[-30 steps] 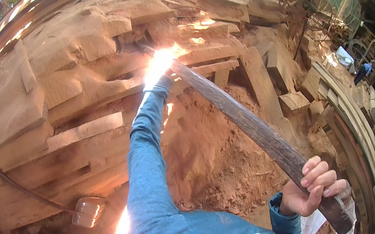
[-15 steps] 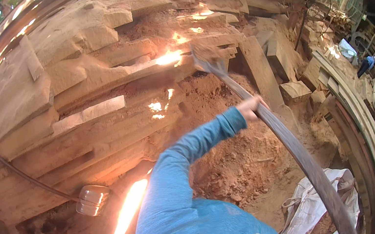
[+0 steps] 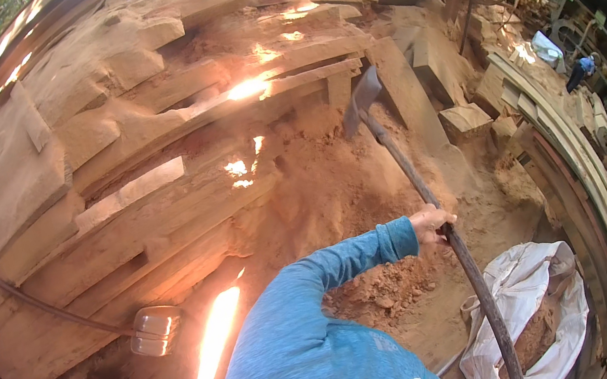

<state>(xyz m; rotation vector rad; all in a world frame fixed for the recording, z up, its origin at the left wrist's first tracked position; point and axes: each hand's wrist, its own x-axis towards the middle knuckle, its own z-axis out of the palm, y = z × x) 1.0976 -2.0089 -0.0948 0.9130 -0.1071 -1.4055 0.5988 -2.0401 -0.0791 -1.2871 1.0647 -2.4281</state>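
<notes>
My left hand [image 3: 433, 224], at the end of a blue sleeve, is closed around the long wooden handle of a shovel [image 3: 453, 241]. The handle slants from the lower edge up to a grey metal blade, which is turned on edge with no load visible on it. Behind the blade rise stacked planks [image 3: 317, 79], coated in brown dust. Loose reddish-brown sawdust or soil [image 3: 387, 284] lies below the blade and around my forearm. My right hand is out of sight.
A white sack [image 3: 513, 267] with brown material inside lies open at lower right, beside the handle. Long boards [image 3: 590, 198] curve along the right side. A clear plastic container [image 3: 156, 330] stands at the lower left. A person [image 3: 582, 70] is far off at right.
The shovel blade has turned on edge, and the brown load it carried is gone. My left hand has moved down and slightly right. Dust hangs near the blade.
</notes>
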